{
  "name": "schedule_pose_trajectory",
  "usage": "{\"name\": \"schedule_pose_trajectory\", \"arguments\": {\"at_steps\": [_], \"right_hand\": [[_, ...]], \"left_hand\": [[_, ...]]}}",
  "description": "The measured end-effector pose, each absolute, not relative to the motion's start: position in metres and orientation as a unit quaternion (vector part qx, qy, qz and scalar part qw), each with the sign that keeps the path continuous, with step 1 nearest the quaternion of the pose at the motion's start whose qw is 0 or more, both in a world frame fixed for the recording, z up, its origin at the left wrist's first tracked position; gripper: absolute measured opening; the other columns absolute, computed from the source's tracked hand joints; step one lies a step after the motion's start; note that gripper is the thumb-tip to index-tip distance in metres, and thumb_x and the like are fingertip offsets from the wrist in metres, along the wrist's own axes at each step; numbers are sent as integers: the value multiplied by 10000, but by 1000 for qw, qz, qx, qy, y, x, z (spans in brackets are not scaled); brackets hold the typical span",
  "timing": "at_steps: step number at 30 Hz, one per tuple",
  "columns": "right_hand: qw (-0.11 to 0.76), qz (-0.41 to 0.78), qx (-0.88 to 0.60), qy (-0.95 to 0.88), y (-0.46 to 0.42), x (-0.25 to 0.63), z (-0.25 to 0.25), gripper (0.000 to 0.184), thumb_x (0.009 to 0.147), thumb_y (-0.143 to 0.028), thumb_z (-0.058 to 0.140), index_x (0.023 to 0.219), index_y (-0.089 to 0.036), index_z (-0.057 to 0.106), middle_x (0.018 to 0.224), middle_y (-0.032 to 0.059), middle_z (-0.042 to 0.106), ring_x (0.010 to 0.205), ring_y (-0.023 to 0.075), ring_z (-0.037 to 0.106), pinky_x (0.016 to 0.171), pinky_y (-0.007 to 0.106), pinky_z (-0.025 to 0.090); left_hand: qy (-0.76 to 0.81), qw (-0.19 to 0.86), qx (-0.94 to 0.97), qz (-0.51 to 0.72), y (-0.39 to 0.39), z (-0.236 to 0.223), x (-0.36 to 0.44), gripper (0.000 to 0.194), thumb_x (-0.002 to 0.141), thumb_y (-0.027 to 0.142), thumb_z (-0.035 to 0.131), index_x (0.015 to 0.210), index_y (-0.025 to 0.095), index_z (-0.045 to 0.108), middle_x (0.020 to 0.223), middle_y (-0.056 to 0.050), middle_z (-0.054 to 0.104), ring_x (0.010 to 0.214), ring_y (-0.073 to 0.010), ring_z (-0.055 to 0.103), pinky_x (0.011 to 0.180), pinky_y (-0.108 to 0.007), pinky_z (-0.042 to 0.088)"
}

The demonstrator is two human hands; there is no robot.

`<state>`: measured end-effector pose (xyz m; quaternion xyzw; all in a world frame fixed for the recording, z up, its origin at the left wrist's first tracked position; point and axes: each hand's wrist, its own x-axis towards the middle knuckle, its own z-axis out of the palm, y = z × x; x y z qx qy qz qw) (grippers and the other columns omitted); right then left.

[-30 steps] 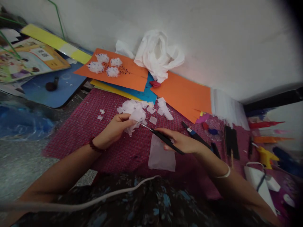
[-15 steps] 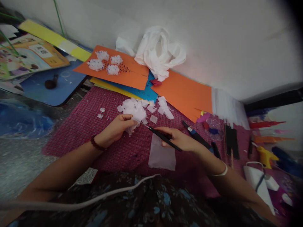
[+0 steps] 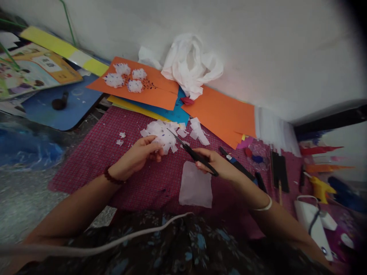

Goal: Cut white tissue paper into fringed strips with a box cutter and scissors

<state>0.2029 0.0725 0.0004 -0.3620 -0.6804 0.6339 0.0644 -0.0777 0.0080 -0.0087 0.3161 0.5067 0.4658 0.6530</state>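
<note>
My right hand (image 3: 216, 164) grips black-handled scissors (image 3: 197, 156) whose narrow blades reach up and left over a pile of cut white tissue paper pieces (image 3: 156, 128). At the pile's near left edge is my left hand (image 3: 143, 152), its fingers curled and the thumb close to the forefinger. What it holds there, if anything, is too small to make out against the white paper. Below the scissors a square white tissue sheet (image 3: 195, 187) lies flat on the purple checked cloth (image 3: 137, 187). More white strips (image 3: 198, 131) lie beyond the blades.
Orange card (image 3: 160, 97) with white puffy flowers (image 3: 135, 86) lies at the back left, beside another orange sheet (image 3: 223, 112). Crumpled white paper (image 3: 186, 65) rests against the wall. To the right are a dark blue cutter (image 3: 236, 164) and a yellow glue gun (image 3: 321, 189).
The white paper under my left fingers has come away, leaving loose pieces in the pile. The scissors have swung up and left, their blades now over the pile.
</note>
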Motion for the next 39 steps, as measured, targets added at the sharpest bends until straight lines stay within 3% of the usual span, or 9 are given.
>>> {"name": "schedule_pose_trajectory", "arguments": {"at_steps": [6, 12, 18, 24, 26, 30, 34, 36, 39], "right_hand": [[27, 612, -308, -728, 77, 211, 7, 955, 861, -787, 594, 1510, -103, 440, 1133, 138, 597, 1012, 241, 581, 890, 376, 512], [-9, 617, -296, -729, 73, 213, 11, 906, 865, -738, 628, 1520, -141, 439, 1257, 162, 585, 1116, 272, 581, 994, 424, 490], [-9, 625, -295, -722, 71, 198, 8, 819, 845, -612, 704, 1480, -136, 504, 1203, 150, 630, 1049, 268, 605, 937, 417, 517], [27, 629, -277, -726, 71, 190, 3, 728, 870, -637, 700, 1390, -145, 568, 1198, 136, 647, 1048, 246, 602, 913, 392, 526], [36, 640, -281, -714, 70, 190, 1, 728, 865, -666, 700, 1358, -144, 581, 1048, 87, 654, 883, 190, 603, 775, 328, 538], [21, 672, -307, -674, 69, 193, -2, 767, 871, -689, 684, 1378, -129, 548, 801, -18, 523, 589, 97, 457, 510, 233, 416], [49, 662, -261, -701, 71, 195, 2, 757, 882, -719, 654, 1362, -146, 533, 898, 25, 546, 746, 141, 522, 641, 271, 467], [49, 669, -232, -705, 73, 196, 5, 715, 903, -740, 605, 1311, -154, 553, 927, 39, 560, 797, 157, 537, 701, 292, 473], [63, 692, -208, -688, 74, 202, 5, 654, 922, -760, 547, 1215, -177, 593, 910, 34, 566, 767, 163, 532, 702, 315, 454]], "left_hand": [[518, 598, 323, 520, 10, -10, -78, 116, 705, 226, 738, 639, 167, 664, 636, 6, 642, 534, -85, 566, 547, -222, 472], [516, 595, 292, 543, 11, -13, -79, 95, 721, 228, 759, 667, 176, 701, 645, 10, 648, 544, -79, 562, 560, -217, 464], [514, 627, 292, 508, 9, -11, -76, 147, 688, 246, 793, 667, 159, 676, 673, 8, 643, 540, -79, 556, 532, -217, 467], [517, 639, 301, 483, 9, -7, -74, 192, 667, 278, 803, 642, 159, 655, 641, 23, 622, 523, -72, 547, 529, -206, 459], [520, 638, 306, 479, 9, -6, -74, 180, 676, 268, 789, 635, 161, 650, 624, 26, 615, 519, -70, 547, 532, -203, 454], [522, 635, 314, 475, 9, -7, -74, 163, 725, 252, 748, 634, 167, 643, 618, 23, 611, 519, -70, 549, 537, -204, 452], [517, 631, 323, 480, 9, -10, -76, 154, 746, 243, 738, 653, 163, 644, 655, 12, 626, 528, -71, 552, 538, -208, 461], [517, 617, 323, 498, 9, -10, -77, 74, 738, 217, 733, 763, 165, 687, 699, 6, 657, 538, -77, 561, 536, -211, 468], [525, 575, 328, 534, 11, -10, -83, 370, 690, 120, 693, 1054, 182, 715, 884, -20, 731, 578, -85, 591, 551, -219, 497]]}}
